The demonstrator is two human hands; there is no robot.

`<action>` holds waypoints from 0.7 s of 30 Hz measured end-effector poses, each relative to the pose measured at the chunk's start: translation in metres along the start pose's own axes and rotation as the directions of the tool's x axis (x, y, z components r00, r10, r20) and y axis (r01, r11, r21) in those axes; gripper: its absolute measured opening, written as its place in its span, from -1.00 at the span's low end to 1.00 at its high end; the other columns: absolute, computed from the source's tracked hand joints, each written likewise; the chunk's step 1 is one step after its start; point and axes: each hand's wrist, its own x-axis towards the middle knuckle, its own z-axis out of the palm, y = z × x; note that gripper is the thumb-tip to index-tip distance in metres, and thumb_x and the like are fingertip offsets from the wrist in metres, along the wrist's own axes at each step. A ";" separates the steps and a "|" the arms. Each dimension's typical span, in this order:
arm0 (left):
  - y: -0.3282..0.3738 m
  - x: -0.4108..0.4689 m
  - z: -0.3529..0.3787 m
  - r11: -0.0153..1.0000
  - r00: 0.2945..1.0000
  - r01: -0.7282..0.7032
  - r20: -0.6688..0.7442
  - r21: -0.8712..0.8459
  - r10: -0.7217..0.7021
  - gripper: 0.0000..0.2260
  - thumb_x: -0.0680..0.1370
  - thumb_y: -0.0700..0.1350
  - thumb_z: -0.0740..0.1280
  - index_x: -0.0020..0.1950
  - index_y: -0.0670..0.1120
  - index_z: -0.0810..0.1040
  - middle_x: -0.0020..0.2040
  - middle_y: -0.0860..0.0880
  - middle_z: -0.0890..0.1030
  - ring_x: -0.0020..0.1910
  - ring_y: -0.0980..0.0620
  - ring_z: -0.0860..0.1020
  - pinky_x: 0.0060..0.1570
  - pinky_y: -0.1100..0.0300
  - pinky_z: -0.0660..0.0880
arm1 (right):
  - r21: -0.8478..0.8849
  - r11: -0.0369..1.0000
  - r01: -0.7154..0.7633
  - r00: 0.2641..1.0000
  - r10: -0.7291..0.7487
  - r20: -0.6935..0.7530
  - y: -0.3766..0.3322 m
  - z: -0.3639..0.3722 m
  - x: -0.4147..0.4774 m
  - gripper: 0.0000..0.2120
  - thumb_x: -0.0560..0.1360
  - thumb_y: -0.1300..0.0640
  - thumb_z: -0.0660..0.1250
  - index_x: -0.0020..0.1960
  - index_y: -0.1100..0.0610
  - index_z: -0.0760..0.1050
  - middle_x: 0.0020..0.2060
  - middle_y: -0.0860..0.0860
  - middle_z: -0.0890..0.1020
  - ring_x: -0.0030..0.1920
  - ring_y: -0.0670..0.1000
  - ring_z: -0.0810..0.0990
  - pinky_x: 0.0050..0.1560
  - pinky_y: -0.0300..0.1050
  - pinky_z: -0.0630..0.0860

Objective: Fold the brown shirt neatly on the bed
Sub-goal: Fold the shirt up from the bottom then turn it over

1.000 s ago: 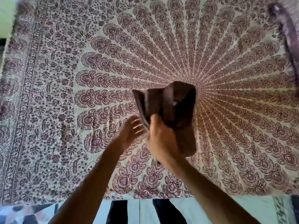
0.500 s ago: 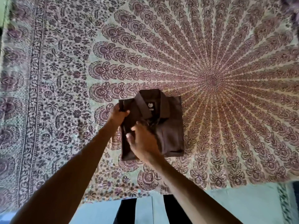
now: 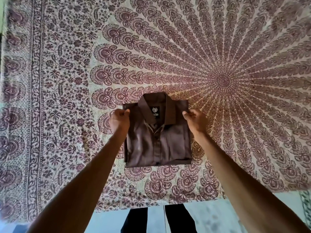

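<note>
shirt: brown shirt [image 3: 157, 139] lies flat on the bed, folded to a compact rectangle, collar side away from the person, button placket facing up.
collar: collar [image 3: 155, 108] sits at the shirt's far edge, spread open, with a black neck label [image 3: 155, 111] showing inside it.
placket: runs down the shirt's middle from the collar to the near edge; one dark button [image 3: 157, 163] is visible at the shirt's near hem.
left hand: left hand [image 3: 118, 121] is at the shirt's left shoulder corner, fingers curled in, thumb and fingers pinching the folded cloth edge.
right hand: right hand [image 3: 196, 121] is at the shirt's right shoulder corner, also closed in a pinch on the fold edge just beside the collar.
arms: both bare forearms reach in from the near side, one along each flank of the shirt.
bedspread: mandala-print bedspread [image 3: 70, 84] covers the bed under the shirt; its radial centre lies beyond the shirt's right far corner, its bordered band well off to the shirt's left.
legs: dark trouser legs [image 3: 139, 219] stand at the bed edge, nearer than the shirt's hem.
floor: pale blue floor [image 3: 210, 216] shows beside the legs.
</note>
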 end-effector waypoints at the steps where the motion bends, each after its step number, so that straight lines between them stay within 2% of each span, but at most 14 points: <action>1: 0.002 0.002 -0.001 0.999 1.000 0.003 0.006 -0.039 -0.003 -0.76 0.57 0.01 0.29 0.03 -0.14 0.60 -0.05 -0.22 0.63 -0.04 -0.16 0.55 -0.14 0.18 0.34 | 0.034 0.999 -0.020 1.000 0.020 0.018 -0.001 0.000 0.003 -0.79 0.50 0.03 0.41 -0.09 0.20 0.63 -0.31 0.00 0.63 -0.35 -0.08 0.52 -0.32 -0.28 0.35; 3: 0.006 0.009 -0.003 0.991 1.000 -0.007 0.017 -0.134 0.010 -0.79 0.60 -0.02 0.25 0.00 -0.14 0.57 -0.14 -0.18 0.56 -0.15 -0.07 0.48 -0.23 0.22 0.29 | 0.118 0.991 -0.063 0.995 0.052 0.090 0.000 0.000 0.012 -0.76 0.52 0.09 0.38 -0.23 0.23 0.53 -0.47 -0.02 0.45 -0.45 -0.08 0.31 -0.41 -0.18 0.20; 5: 0.007 0.013 -0.002 0.993 1.000 -0.014 0.021 -0.114 0.016 -0.77 0.61 -0.03 0.23 0.05 -0.17 0.56 -0.12 -0.15 0.53 -0.13 -0.06 0.46 -0.18 0.20 0.31 | 0.109 0.992 -0.057 0.989 0.041 0.144 0.001 0.001 0.019 -0.75 0.55 0.13 0.34 -0.25 0.25 0.47 -0.48 0.00 0.37 -0.41 -0.02 0.28 -0.37 -0.10 0.19; 7: 0.003 0.016 0.000 1.000 1.000 -0.012 0.021 -0.025 0.012 -0.78 0.61 -0.05 0.23 0.09 -0.17 0.55 -0.09 -0.16 0.53 -0.09 -0.11 0.48 -0.17 0.16 0.30 | -0.033 0.999 0.026 0.991 -0.021 0.135 0.006 0.006 0.023 -0.75 0.56 0.12 0.31 -0.25 0.19 0.44 -0.43 0.01 0.41 -0.35 0.05 0.37 -0.33 -0.09 0.19; 9: -0.001 0.019 0.002 1.000 1.000 -0.008 0.014 -0.005 0.008 -0.80 0.59 -0.07 0.26 0.09 -0.17 0.56 -0.04 -0.22 0.58 -0.03 -0.16 0.54 -0.18 0.17 0.29 | -0.167 0.982 0.084 0.993 -0.068 0.099 0.008 0.010 0.022 -0.78 0.56 0.08 0.32 -0.22 0.13 0.45 -0.36 0.01 0.50 -0.32 0.08 0.45 -0.36 -0.09 0.21; 12: -0.004 0.015 0.005 0.999 0.998 -0.041 -0.045 0.012 0.042 -0.81 0.58 -0.07 0.27 0.08 -0.16 0.54 0.02 -0.25 0.62 0.02 -0.21 0.56 -0.14 0.11 0.35 | -0.220 0.970 0.105 0.994 -0.107 0.000 0.005 0.009 0.014 -0.82 0.56 0.01 0.31 -0.05 0.13 0.52 -0.22 0.02 0.59 -0.22 0.08 0.55 -0.31 -0.14 0.28; 15: -0.011 -0.008 0.008 0.999 0.992 -0.054 -0.117 -0.004 0.053 -0.72 0.59 0.00 0.24 0.17 -0.17 0.44 0.14 -0.23 0.54 0.13 -0.20 0.49 -0.01 0.01 0.39 | -0.191 0.978 0.084 0.991 -0.101 -0.084 0.007 0.006 -0.001 -0.76 0.58 0.00 0.26 0.08 0.17 0.49 -0.06 0.09 0.63 -0.13 0.10 0.59 -0.24 -0.16 0.30; 17: -0.024 -0.028 0.011 0.999 0.995 0.031 -0.099 0.045 -0.027 -0.56 0.59 0.10 0.21 0.31 -0.21 0.36 0.26 -0.27 0.48 0.24 -0.25 0.45 0.13 -0.07 0.42 | -0.192 0.981 0.028 0.999 -0.033 -0.021 0.017 0.006 -0.012 -0.66 0.57 -0.07 0.27 0.13 0.20 0.45 -0.04 0.13 0.63 -0.11 0.15 0.60 -0.24 -0.14 0.34; 18: -0.032 -0.038 0.012 0.995 0.996 0.071 -0.061 0.072 -0.067 -0.51 0.59 0.14 0.20 0.33 -0.21 0.33 0.26 -0.28 0.49 0.24 -0.26 0.46 0.13 -0.05 0.43 | -0.175 0.985 0.011 0.999 -0.003 0.046 0.022 0.006 -0.019 -0.61 0.55 -0.10 0.29 0.15 0.21 0.44 -0.03 0.12 0.63 -0.12 0.14 0.61 -0.25 -0.12 0.38; 21: -0.046 -0.059 0.016 0.992 0.996 0.078 0.034 0.097 -0.081 -0.54 0.57 0.18 0.23 0.24 -0.17 0.36 0.11 -0.23 0.58 0.06 -0.23 0.56 -0.10 0.08 0.39 | -0.092 0.995 -0.042 0.977 0.061 0.207 0.031 0.006 -0.034 -0.56 0.52 -0.09 0.36 0.22 0.20 0.40 -0.04 -0.01 0.59 -0.15 0.04 0.56 -0.22 -0.11 0.42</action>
